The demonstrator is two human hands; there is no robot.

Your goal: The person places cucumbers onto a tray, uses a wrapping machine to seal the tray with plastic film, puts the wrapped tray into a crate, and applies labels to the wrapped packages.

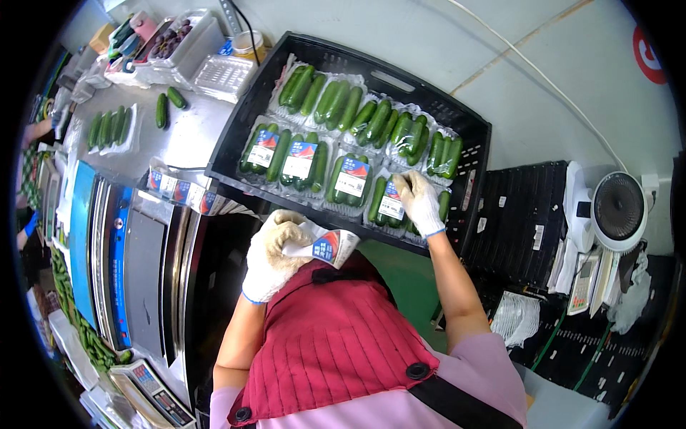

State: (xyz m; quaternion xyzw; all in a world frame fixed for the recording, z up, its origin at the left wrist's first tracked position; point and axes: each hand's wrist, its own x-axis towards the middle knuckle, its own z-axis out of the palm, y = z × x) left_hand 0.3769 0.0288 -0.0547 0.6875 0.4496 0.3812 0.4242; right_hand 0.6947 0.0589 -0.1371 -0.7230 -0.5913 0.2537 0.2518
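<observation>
My left hand (277, 247), in a white knit glove, is closed round a strip of stickers (330, 247) printed blue, red and white, just in front of the crate. My right hand (418, 199), gloved too, reaches into the black plastic crate (236, 146), its fingers bent together at the edge of a label (391, 203). That label lies on a wrapped cucumber pack (378, 202) in the near row. Farther left in this row, other packs (300, 161) bear similar labels. The back row of cucumber packs (338, 104) shows no labels.
Left of the crate is a steel table (136, 143) with loose cucumbers (162, 111) and a tray of cucumbers (111, 127). A wrapping machine (143, 264) stands nearer. To the right are stacked black crates (522, 222) and a white fan (619, 207).
</observation>
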